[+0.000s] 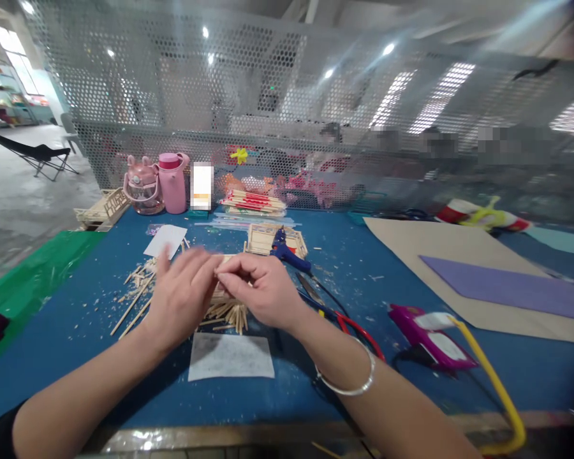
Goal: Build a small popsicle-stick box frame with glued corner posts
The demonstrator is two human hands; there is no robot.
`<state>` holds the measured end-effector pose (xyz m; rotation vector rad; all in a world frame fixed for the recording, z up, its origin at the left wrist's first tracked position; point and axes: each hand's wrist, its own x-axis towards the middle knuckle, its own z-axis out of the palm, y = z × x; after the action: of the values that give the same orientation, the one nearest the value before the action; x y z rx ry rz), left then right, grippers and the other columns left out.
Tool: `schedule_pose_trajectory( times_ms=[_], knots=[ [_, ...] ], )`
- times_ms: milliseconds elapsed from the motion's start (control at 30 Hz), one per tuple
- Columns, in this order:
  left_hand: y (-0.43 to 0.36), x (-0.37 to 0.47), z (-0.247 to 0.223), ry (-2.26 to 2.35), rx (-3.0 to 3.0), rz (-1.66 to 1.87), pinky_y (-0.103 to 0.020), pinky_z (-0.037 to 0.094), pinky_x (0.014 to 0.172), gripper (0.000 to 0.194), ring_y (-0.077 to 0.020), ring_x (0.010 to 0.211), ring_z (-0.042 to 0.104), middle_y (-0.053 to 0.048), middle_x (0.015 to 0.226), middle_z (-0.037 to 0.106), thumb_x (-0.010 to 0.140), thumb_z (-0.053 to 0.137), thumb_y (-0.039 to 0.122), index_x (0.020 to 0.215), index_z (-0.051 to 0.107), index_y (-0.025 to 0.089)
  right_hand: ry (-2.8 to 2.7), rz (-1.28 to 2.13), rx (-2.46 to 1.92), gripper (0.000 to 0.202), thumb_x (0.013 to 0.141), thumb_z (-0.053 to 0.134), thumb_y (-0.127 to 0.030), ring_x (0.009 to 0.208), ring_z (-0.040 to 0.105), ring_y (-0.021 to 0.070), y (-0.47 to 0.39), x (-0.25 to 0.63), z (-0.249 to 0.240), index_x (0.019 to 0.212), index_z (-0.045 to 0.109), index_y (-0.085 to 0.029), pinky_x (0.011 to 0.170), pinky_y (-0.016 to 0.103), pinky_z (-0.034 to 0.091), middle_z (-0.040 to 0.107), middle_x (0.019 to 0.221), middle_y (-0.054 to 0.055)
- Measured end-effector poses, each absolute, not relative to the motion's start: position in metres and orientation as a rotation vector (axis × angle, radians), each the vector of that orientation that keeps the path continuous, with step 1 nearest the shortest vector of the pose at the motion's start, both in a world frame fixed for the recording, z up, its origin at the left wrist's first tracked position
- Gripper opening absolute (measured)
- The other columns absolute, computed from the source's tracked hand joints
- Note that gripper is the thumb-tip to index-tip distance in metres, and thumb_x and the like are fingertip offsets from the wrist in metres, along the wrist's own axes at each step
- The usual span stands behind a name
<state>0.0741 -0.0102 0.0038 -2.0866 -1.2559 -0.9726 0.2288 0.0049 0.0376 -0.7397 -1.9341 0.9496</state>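
My left hand (pixel 179 290) is over the middle of the table, its fingers smeared by motion and its fingertips close to my right hand. Thumb and forefinger of my right hand (pixel 263 287) are pinched together; what is between them is too small to make out. Behind and between both hands shows part of a light wooden piece (pixel 226 294), mostly hidden. Just below lies a pile of short wooden sticks (pixel 232 317). A white sheet (pixel 231 357) lies nearer to me. Longer sticks (pixel 132 312) and scraps lie left of my left hand.
A blue glue gun (pixel 289 255) rests by a small wooden frame (pixel 263 241). Red-handled pliers (pixel 363 335) and a purple device (pixel 433 338) with a yellow tube lie right. Pink bottles (pixel 173 185), bundled sticks (pixel 253 203) and a perforated metal screen (pixel 172 83) stand behind.
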Motion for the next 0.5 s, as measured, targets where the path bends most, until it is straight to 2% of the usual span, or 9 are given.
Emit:
schedule_pose_trajectory(
  times_ms=[33, 67, 133, 200, 300, 367, 433, 500],
  knots=[
    [-0.012, 0.075, 0.003, -1.178, -2.175, -0.943, -0.037, 0.043, 0.08, 0.022, -0.0194, 0.076, 0.062, -0.007, 0.076, 0.067, 0.087, 0.04, 0.016, 0.097, 0.06, 0.017, -1.956, 0.96, -0.73, 0.015, 0.082, 0.051, -0.027, 0.054, 0.049, 0.0068, 0.0, 0.229, 0.036, 0.078, 0.06, -0.015, 0.051, 0.02, 0.04, 0.056, 0.063, -0.001],
    [-0.013, 0.074, 0.002, -1.136, -2.237, -0.918, -0.029, 0.045, 0.067, 0.023, -0.0162, 0.063, 0.06, -0.003, 0.065, 0.064, 0.087, 0.038, 0.014, 0.093, 0.06, 0.017, -1.976, 0.984, -0.721, 0.017, 0.083, 0.05, -0.029, 0.055, 0.049, 0.007, -0.005, 0.232, 0.035, 0.087, 0.059, -0.015, 0.051, 0.02, 0.04, 0.057, 0.066, -0.001],
    [-0.013, 0.073, -0.001, -1.166, -2.256, -0.9, -0.023, 0.04, 0.051, 0.024, -0.0145, 0.055, 0.058, -0.001, 0.06, 0.063, 0.086, 0.037, 0.013, 0.093, 0.059, 0.018, -2.03, 1.0, -0.765, 0.028, 0.085, 0.048, -0.032, 0.057, 0.049, 0.0078, -0.013, 0.242, 0.033, 0.106, 0.053, -0.016, 0.052, 0.02, 0.04, 0.058, 0.072, 0.0],
    [-0.013, 0.071, -0.005, -1.235, -2.239, -0.913, -0.022, 0.038, 0.048, 0.023, -0.0147, 0.058, 0.061, -0.003, 0.068, 0.067, 0.087, 0.037, 0.016, 0.095, 0.059, 0.019, -2.107, 0.875, -0.967, 0.033, 0.086, 0.046, -0.031, 0.061, 0.051, 0.0096, -0.018, 0.262, 0.03, 0.115, 0.047, -0.017, 0.056, 0.022, 0.04, 0.06, 0.078, 0.001],
    [-0.012, 0.069, -0.012, -1.321, -2.282, -0.921, -0.022, 0.039, 0.048, 0.023, -0.0147, 0.06, 0.064, -0.004, 0.076, 0.071, 0.088, 0.037, 0.023, 0.092, 0.06, 0.021, -2.14, 0.459, -1.557, 0.025, 0.085, 0.044, -0.023, 0.067, 0.056, 0.0152, -0.021, 0.305, 0.021, 0.108, 0.051, -0.017, 0.061, 0.026, 0.038, 0.061, 0.074, 0.003],
    [-0.011, 0.068, -0.017, -1.38, -2.319, -0.909, -0.022, 0.04, 0.049, 0.025, -0.015, 0.062, 0.065, -0.004, 0.079, 0.071, 0.089, 0.036, 0.025, 0.092, 0.06, 0.021, -2.134, 0.241, -1.999, 0.015, 0.083, 0.045, -0.022, 0.07, 0.058, 0.0201, -0.025, 0.335, 0.013, 0.093, 0.054, -0.016, 0.06, 0.028, 0.036, 0.062, 0.074, 0.007],
    [-0.009, 0.067, -0.02, -1.408, -2.344, -0.924, -0.022, 0.042, 0.05, 0.026, -0.0158, 0.065, 0.066, -0.005, 0.083, 0.072, 0.089, 0.035, 0.026, 0.092, 0.061, 0.021, -2.138, 0.204, -2.292, 0.01, 0.081, 0.048, -0.024, 0.072, 0.06, 0.0238, -0.032, 0.358, 0.005, 0.085, 0.053, -0.016, 0.056, 0.028, 0.034, 0.062, 0.077, 0.01],
    [-0.009, 0.067, -0.021, -1.421, -2.379, -0.939, -0.023, 0.044, 0.052, 0.027, -0.017, 0.067, 0.067, -0.006, 0.086, 0.072, 0.089, 0.035, 0.026, 0.093, 0.062, 0.02, -2.142, 0.205, -2.342, 0.012, 0.081, 0.047, -0.024, 0.076, 0.061, 0.0243, -0.038, 0.37, -0.003, 0.089, 0.051, -0.016, 0.058, 0.027, 0.035, 0.063, 0.082, 0.011]
  ],
)
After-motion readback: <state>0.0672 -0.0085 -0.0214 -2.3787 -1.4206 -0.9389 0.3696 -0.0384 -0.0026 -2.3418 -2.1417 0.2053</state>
